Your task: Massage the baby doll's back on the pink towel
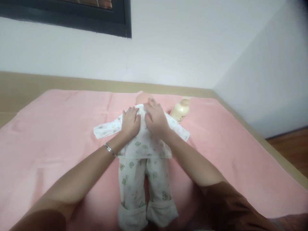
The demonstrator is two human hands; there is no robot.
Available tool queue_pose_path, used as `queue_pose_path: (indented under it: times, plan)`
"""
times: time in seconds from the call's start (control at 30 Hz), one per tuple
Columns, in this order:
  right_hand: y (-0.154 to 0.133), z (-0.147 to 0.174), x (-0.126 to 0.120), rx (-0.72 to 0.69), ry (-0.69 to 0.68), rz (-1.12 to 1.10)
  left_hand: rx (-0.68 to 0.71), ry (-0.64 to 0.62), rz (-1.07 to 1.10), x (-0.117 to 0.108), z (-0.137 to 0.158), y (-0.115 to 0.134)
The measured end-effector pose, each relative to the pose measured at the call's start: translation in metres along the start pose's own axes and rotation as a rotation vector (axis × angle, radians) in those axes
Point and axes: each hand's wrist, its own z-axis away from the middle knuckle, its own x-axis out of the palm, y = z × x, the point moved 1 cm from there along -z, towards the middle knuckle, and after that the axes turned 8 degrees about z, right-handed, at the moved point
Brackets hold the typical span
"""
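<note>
A small white long-sleeved top [146, 146] with a pale print lies spread out, its sleeves out to both sides. Below its hem are matching trousers [133, 179] with turned-up cuffs. My left hand [131, 122] lies on the top's left shoulder, thumb apart from the fingers. On the other side of the upper chest rests my right hand [156, 118], slightly blurred, its fingers stretched towards the collar. A rounded pinkish shape [143, 97] shows beyond the collar, partly behind my right hand; I cannot tell what it is.
A cream pump bottle [180, 110] leans or lies beside the right sleeve. Everything rests on a pink sheet [60, 128] over a light wooden platform [29, 83]. White walls rise behind and to the right, with a dark window frame [72, 19] at upper left.
</note>
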Motion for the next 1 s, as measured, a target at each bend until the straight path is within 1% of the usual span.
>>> queue_pose_path:
  times: [0.1, 0.2, 0.27, 0.33, 0.37, 0.43, 0.53, 0.6, 0.67, 0.73, 0.77, 0.83, 0.9, 0.93, 0.97, 1.0]
  plan:
    - [-0.002, 0.0, 0.011, -0.04, -0.185, 0.057, -0.017, -0.03, -0.023, 0.002, -0.003, -0.005]
    - [-0.003, 0.001, 0.008, -0.058, -0.277, 0.082, -0.032, 0.004, -0.012, 0.004, -0.004, -0.008]
    - [-0.003, 0.002, -0.005, -0.106, -0.328, 0.088, -0.048, 0.031, -0.007, 0.005, -0.003, -0.009]
    - [0.001, 0.002, -0.024, -0.153, -0.36, 0.059, -0.059, 0.03, 0.0, 0.004, -0.004, -0.009]
    - [0.004, 0.002, -0.036, -0.154, -0.353, 0.027, -0.059, 0.03, 0.016, 0.002, -0.004, -0.01]
    - [0.014, 0.003, -0.062, -0.098, -0.28, -0.051, -0.061, 0.068, 0.069, -0.005, -0.006, -0.01]
    - [0.037, 0.007, -0.101, 0.033, -0.063, -0.124, -0.113, 0.185, 0.154, -0.019, -0.011, -0.005]
    - [0.058, 0.011, -0.12, 0.09, 0.101, -0.124, -0.142, 0.211, 0.213, -0.026, -0.014, 0.006]
    - [0.081, 0.012, -0.13, 0.14, 0.255, -0.097, -0.124, 0.177, 0.318, -0.027, -0.017, 0.027]
    - [0.104, 0.01, -0.128, 0.185, 0.377, -0.066, -0.077, 0.113, 0.477, -0.022, -0.021, 0.055]
    - [0.115, 0.007, -0.124, 0.198, 0.422, -0.055, -0.051, 0.078, 0.565, -0.018, -0.025, 0.07]
    - [0.131, -0.002, -0.11, 0.203, 0.477, -0.035, -0.039, -0.044, 0.7, -0.006, -0.035, 0.1]
    - [0.138, -0.012, -0.094, 0.209, 0.495, 0.002, -0.059, -0.184, 0.735, 0.008, -0.048, 0.124]
    - [0.139, -0.016, -0.087, 0.214, 0.482, 0.025, -0.077, -0.239, 0.744, 0.016, -0.055, 0.133]
    - [0.137, -0.02, -0.081, 0.218, 0.462, 0.05, -0.103, -0.272, 0.772, 0.024, -0.063, 0.14]
    - [0.133, -0.022, -0.077, 0.221, 0.441, 0.073, -0.137, -0.279, 0.828, 0.032, -0.069, 0.144]
